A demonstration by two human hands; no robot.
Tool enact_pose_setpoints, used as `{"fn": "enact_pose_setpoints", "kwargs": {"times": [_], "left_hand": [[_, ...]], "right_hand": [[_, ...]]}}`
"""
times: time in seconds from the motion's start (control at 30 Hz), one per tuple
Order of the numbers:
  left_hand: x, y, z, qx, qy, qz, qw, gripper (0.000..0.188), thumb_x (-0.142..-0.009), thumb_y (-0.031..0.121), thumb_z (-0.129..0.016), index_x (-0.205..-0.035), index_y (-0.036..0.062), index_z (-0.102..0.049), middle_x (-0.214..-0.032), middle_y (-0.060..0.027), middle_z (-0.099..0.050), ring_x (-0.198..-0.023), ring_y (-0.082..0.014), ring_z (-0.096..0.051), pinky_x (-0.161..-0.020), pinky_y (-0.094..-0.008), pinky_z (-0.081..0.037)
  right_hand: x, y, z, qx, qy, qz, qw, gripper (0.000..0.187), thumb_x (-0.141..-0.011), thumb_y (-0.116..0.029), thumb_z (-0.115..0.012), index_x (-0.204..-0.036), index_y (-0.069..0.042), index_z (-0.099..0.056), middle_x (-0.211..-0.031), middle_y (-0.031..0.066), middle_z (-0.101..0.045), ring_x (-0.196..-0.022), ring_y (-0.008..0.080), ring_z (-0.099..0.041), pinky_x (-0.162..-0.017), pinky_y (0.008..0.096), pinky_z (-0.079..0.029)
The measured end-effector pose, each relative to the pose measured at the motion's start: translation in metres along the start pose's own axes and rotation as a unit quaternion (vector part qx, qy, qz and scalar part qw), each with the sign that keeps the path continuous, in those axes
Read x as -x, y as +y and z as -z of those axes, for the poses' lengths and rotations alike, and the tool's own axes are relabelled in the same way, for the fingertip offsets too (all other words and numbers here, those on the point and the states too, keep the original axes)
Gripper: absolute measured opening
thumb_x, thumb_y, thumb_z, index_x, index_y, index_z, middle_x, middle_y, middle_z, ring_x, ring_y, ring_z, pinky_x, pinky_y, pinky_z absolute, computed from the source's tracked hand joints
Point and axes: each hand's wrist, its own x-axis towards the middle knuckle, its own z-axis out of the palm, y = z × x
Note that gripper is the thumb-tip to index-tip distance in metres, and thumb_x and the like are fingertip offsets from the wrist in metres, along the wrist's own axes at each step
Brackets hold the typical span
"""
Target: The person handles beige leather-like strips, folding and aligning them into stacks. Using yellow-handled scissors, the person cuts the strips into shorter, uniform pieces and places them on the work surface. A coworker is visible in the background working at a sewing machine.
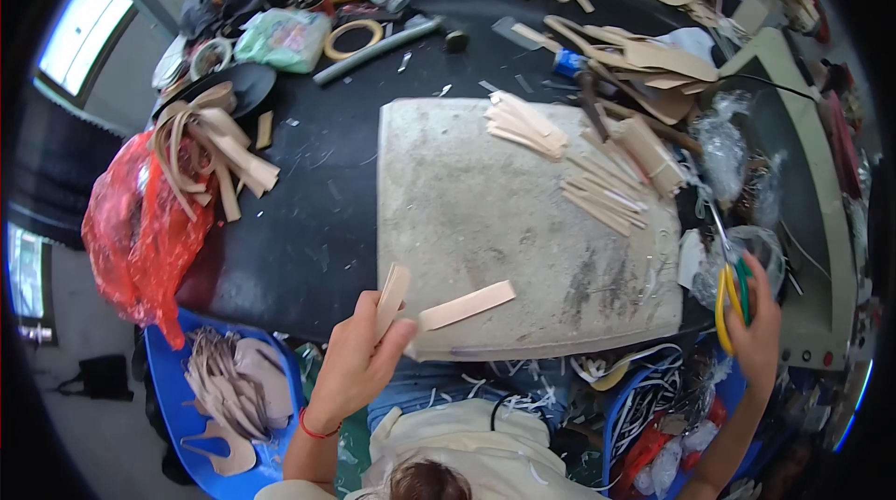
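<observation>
My left hand (359, 360) is closed around a pale tan leather strip (395, 291) at the near left corner of a worn grey board (485, 211). Beside that hand, a second tan strip (469, 305) lies flat on the board. Off the board's right edge, my right hand (761, 337) has its fingers on the handles of a pair of scissors (727, 304), one handle yellow and one green. The blades point away from me. Bundles of similar strips (525, 125) and thinner strips (605, 203) rest on the board's far right part.
A red plastic bag (140, 229) and a heap of curled strips (210, 140) occupy the table's left side. Blue bins (168, 388) with scraps stand below the table edge. Cut tan pieces (653, 56), a tape ring (353, 39) and a grey rod (378, 50) lie farther back.
</observation>
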Motion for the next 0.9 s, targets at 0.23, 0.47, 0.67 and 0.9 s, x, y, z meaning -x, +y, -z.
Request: {"fn": "enact_pose_setpoints", "kwargs": {"times": [0.23,0.47,0.67,0.9], "left_hand": [[0.027,-0.018,0.004,0.115,-0.164,-0.002,0.980,0.021,-0.097,0.015,-0.043,-0.105,-0.0020,-0.053,-0.065,-0.0062,-0.053,-0.058,-0.0139,-0.050,-0.055,-0.0284,-0.042],[0.037,-0.013,0.001,0.121,-0.177,-0.023,0.976,0.025,-0.099,0.017,-0.040,-0.099,-0.0014,-0.057,-0.060,0.0002,-0.045,-0.055,-0.0066,-0.042,-0.051,-0.0232,-0.035],[0.058,-0.025,0.017,0.116,-0.144,0.028,0.982,0.025,-0.098,0.020,-0.041,-0.102,-0.0007,-0.055,-0.067,-0.0135,-0.053,-0.057,-0.0222,-0.053,-0.056,-0.0321,-0.041],[0.109,-0.065,0.019,0.129,-0.052,0.059,0.989,0.022,-0.099,0.021,-0.040,-0.094,0.0001,-0.048,-0.063,-0.0165,-0.050,-0.054,-0.0313,-0.050,-0.053,-0.0379,-0.039]], "right_hand": [[0.110,-0.048,-0.141,-0.376,-0.184,-0.055,0.906,0.067,-0.060,-0.015,-0.087,-0.116,-0.004,-0.053,-0.095,0.0019,-0.055,-0.079,0.0087,-0.053,-0.071,0.0233,-0.045],[0.102,-0.091,-0.173,-0.315,-0.278,0.063,0.905,0.077,-0.061,-0.023,-0.088,-0.122,-0.007,-0.044,-0.088,0.0061,-0.053,-0.071,0.0121,-0.051,-0.063,0.0257,-0.045],[0.093,-0.123,-0.178,-0.235,-0.414,0.142,0.868,0.081,-0.061,-0.035,-0.084,-0.126,-0.006,-0.046,-0.087,0.0091,-0.054,-0.072,0.0204,-0.053,-0.067,0.0314,-0.046],[0.090,-0.171,-0.209,-0.251,-0.478,0.234,0.809,0.077,-0.066,-0.036,-0.081,-0.128,-0.005,-0.048,-0.083,0.0120,-0.056,-0.070,0.0227,-0.054,-0.067,0.0324,-0.046]]}}
